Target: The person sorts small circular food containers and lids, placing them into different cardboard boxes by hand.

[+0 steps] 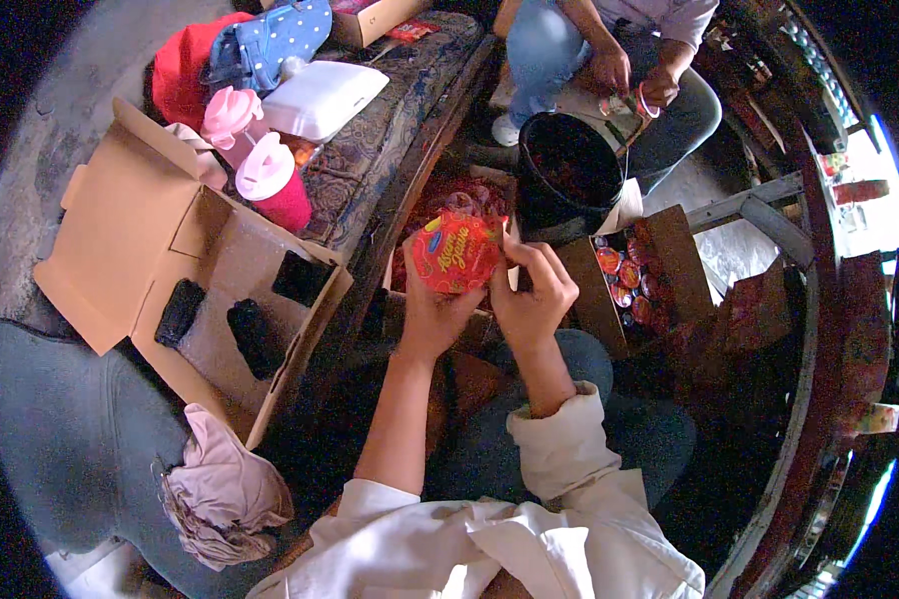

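Observation:
Both of my hands hold a small red snack packet [456, 252] with a blue and yellow label up in front of me. My left hand [428, 309] grips its lower left side from beneath. My right hand [531, 292] pinches the packet's right edge, fingers curled over it. Just beyond the packet lies a pile of similar red packets [459, 200] in a box. To the right, an open cardboard box [624, 280] shows several round red and orange lids.
A black bucket [569, 170] stands beyond the packets; a seated person's hands [634, 80] work above it. An open empty cardboard carton [190, 270] lies to the left. Pink cups [270, 180], a white foam container [325, 95] and a dotted blue bag [270, 40] rest on a patterned bench.

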`<action>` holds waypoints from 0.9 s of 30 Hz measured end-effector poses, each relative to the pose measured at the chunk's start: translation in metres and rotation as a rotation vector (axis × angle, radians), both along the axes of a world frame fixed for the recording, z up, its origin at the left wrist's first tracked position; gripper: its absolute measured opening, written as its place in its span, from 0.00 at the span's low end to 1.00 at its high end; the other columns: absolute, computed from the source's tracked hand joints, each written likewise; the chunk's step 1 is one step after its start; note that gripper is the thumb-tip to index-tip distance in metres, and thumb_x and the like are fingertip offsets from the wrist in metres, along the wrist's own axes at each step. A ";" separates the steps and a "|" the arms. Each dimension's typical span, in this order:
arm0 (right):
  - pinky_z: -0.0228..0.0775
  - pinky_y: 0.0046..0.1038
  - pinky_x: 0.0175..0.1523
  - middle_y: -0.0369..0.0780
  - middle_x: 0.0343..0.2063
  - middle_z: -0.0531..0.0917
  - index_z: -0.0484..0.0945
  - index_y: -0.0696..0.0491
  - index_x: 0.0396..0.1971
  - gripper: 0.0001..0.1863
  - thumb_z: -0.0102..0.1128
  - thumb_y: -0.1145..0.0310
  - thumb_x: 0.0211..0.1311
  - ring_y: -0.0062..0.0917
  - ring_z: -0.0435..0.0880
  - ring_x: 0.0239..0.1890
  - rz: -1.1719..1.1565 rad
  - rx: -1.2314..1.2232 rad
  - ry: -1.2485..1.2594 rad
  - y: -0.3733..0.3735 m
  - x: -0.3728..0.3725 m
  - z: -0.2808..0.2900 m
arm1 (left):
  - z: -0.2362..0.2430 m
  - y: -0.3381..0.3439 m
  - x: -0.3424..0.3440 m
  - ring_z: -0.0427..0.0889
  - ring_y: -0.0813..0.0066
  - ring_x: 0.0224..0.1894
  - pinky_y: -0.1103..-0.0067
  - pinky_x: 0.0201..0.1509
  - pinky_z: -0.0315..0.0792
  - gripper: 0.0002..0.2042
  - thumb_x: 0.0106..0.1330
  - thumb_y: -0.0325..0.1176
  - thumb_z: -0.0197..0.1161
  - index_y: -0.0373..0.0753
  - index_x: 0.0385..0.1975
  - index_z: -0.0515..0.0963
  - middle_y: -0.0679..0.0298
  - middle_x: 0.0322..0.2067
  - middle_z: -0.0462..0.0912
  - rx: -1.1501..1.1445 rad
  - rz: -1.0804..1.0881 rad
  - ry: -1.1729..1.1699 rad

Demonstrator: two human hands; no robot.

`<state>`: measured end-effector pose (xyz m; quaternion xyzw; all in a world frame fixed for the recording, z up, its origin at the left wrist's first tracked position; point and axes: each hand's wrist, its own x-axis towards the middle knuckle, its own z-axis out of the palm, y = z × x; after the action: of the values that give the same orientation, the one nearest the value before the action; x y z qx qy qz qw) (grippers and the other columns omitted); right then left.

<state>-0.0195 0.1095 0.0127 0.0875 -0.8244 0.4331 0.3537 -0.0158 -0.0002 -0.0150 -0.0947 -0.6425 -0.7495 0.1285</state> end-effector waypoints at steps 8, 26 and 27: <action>0.70 0.21 0.31 0.40 0.21 0.79 0.77 0.57 0.25 0.10 0.61 0.82 0.36 0.25 0.79 0.24 0.043 -0.118 -0.073 0.007 -0.003 -0.001 | 0.005 0.004 0.003 0.70 0.72 0.49 0.76 0.52 0.65 0.29 0.46 0.20 0.57 0.36 0.51 0.54 0.58 0.46 0.68 0.239 -0.051 -0.085; 0.71 0.24 0.32 0.40 0.24 0.79 0.78 0.54 0.28 0.15 0.60 0.82 0.34 0.29 0.80 0.26 0.036 -0.007 -0.005 0.003 0.000 -0.001 | -0.001 0.000 0.000 0.70 0.74 0.48 0.77 0.51 0.65 0.29 0.45 0.21 0.62 0.36 0.49 0.56 0.60 0.45 0.69 0.057 -0.003 -0.084; 0.71 0.24 0.32 0.40 0.24 0.79 0.78 0.54 0.28 0.15 0.60 0.82 0.34 0.29 0.79 0.26 0.037 -0.007 -0.008 0.003 0.000 -0.001 | -0.003 -0.002 0.000 0.70 0.74 0.48 0.77 0.52 0.65 0.29 0.45 0.21 0.62 0.36 0.49 0.56 0.60 0.45 0.69 0.039 -0.005 -0.071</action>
<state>-0.0195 0.1125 0.0114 0.0996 -0.8225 0.4429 0.3427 -0.0162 -0.0018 -0.0179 -0.0671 -0.6318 -0.7649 0.1055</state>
